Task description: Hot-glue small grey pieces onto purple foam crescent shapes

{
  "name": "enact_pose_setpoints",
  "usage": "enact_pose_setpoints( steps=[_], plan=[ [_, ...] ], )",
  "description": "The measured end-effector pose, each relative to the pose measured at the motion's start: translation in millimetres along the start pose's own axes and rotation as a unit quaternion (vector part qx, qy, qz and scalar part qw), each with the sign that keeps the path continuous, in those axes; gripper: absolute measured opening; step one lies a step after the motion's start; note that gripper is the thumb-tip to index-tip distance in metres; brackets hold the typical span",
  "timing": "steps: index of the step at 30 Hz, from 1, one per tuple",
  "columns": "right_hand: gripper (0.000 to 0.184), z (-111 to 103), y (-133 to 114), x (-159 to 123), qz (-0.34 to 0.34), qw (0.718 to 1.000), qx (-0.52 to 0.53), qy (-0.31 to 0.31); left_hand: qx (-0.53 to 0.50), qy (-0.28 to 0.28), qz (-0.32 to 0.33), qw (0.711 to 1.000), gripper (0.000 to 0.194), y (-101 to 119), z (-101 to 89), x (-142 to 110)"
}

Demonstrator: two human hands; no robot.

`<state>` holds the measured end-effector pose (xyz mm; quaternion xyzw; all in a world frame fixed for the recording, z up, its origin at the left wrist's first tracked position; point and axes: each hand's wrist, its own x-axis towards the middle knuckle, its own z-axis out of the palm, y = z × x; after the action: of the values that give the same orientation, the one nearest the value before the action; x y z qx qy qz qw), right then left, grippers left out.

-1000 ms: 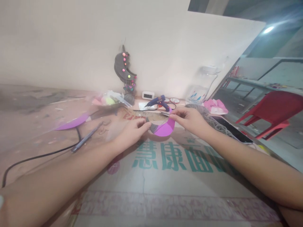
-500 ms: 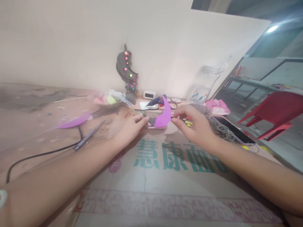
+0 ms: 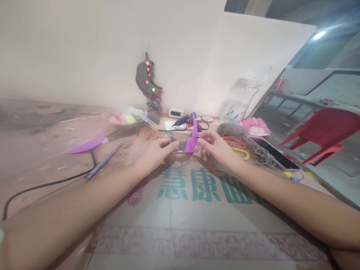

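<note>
A purple crescent cut-out [image 3: 193, 137] stands tilted above the table, its lower left end wrapped in grey yarn [image 3: 182, 145]. My left hand [image 3: 157, 153] pinches that wrapped end between thumb and fingers. Close against the crescent's right side is my right hand [image 3: 215, 147], thumb and fingertips drawn together; whatever they grip is too small to make out. Loose grey yarn [image 3: 260, 152] trails from a grey yarn ball [image 3: 232, 129] to the right of this hand.
Behind my hands lie a blue glue gun [image 3: 184, 120] and a small white clock [image 3: 176, 112]. A decorated grey crescent [image 3: 144, 78] hangs on the wall. Orange-handled and yellow-handled tools [image 3: 241, 152], a phone [image 3: 274, 153] and a glass jar [image 3: 242, 99] sit right; a pen [image 3: 104, 162] and black cable [image 3: 47, 183] left.
My right hand has moved left and slightly down, in against the crescent. The crescent has turned and looks narrower. The yellow handle and yarn ball behind the right hand now show more.
</note>
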<state>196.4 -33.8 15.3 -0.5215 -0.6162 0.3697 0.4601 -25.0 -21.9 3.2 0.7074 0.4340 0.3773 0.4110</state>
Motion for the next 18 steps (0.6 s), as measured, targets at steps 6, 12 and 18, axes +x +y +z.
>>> enact_pose_setpoints(
  steps=[6, 12, 18],
  plan=[
    [0.033, 1.4, 0.6, -0.9, -0.005, 0.998, 0.059, -0.015, 0.007, 0.002, -0.003, 1.000, 0.040, 1.5, 0.0, -0.1],
    [0.035, 0.7, -1.8, -3.5, -0.028, 0.999, 0.038, -0.017, 0.001, -0.062, -0.014, 0.998, 0.026, 10.0, 7.0, -5.5],
    [0.045, -2.2, -4.1, -8.1, -0.153, 0.976, -0.150, -0.027, 0.021, -0.006, 0.013, 1.000, 0.028, 1.1, 3.8, -0.3]
  ],
)
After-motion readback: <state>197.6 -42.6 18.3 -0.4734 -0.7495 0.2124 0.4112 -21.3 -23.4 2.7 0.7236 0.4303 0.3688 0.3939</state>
